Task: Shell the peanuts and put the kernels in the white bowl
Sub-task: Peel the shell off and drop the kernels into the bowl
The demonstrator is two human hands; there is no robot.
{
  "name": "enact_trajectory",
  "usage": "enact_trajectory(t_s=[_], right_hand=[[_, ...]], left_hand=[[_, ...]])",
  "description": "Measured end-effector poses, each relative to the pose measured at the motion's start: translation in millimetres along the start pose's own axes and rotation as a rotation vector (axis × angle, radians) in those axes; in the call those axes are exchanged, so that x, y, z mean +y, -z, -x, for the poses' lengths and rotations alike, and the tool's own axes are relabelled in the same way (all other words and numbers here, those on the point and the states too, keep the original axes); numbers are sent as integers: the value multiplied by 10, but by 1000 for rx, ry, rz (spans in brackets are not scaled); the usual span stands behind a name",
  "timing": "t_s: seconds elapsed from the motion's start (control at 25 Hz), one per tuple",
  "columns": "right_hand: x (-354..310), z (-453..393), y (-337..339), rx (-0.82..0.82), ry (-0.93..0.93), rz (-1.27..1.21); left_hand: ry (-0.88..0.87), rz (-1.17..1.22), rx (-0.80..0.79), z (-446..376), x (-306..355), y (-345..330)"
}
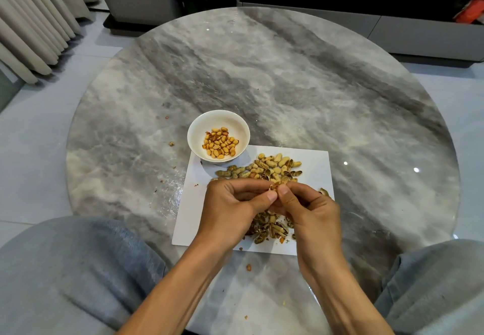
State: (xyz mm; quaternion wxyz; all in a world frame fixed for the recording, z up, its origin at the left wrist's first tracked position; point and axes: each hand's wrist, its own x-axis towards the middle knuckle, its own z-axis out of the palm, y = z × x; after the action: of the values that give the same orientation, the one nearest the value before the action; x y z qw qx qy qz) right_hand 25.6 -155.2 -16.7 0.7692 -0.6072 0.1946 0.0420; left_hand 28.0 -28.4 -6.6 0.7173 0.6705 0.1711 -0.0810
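Observation:
A peanut [275,186] with a cracked shell is pinched between both hands above a white paper sheet [315,163]. My left hand [233,201] grips it from the left, my right hand [310,209] from the right, thumbs meeting at the shell. Behind the hands lies a pile of unshelled peanuts [267,168]. Under and in front of the hands lies a heap of empty shells [269,231], partly hidden. The white bowl [235,122] stands at the sheet's far left corner and holds several yellow kernels [219,142].
The round grey marble table [288,72] carries scattered shell crumbs, among them a bit [248,267] near the front edge and another [171,143] left of the bowl. My knees in grey trousers [78,269] flank the table. Curtains and a dark cabinet stand behind.

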Motion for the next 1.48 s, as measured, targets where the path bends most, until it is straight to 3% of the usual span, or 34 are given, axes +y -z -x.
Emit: enact_trajectory(t_s=[0.32,0.48,0.56,0.72,0.88,0.96,1.28,1.48], right_hand=[[11,-18,-22,13,-96,-178],[15,-44,22,46,40,117],[0,-61,50,5,-1,128],[-42,-80,141,-113,-168,48],[-64,-68,153,-60,-152,66],[-75,-66,144,-15,-149,60],[-101,-85,148,47,-144,72],[-85,-90,161,59,-189,8]], left_hand=[[34,69,75,-21,-41,-44],[131,135,66,-36,-47,-36],[-52,-55,-10,-7,-34,-29],[-579,-485,-66,-49,-132,5],[-918,-784,0,-81,-243,-19],[-999,-894,32,-84,-283,-40],[-917,-753,3,-97,-258,-38],[-621,-508,73,-79,-232,-69]])
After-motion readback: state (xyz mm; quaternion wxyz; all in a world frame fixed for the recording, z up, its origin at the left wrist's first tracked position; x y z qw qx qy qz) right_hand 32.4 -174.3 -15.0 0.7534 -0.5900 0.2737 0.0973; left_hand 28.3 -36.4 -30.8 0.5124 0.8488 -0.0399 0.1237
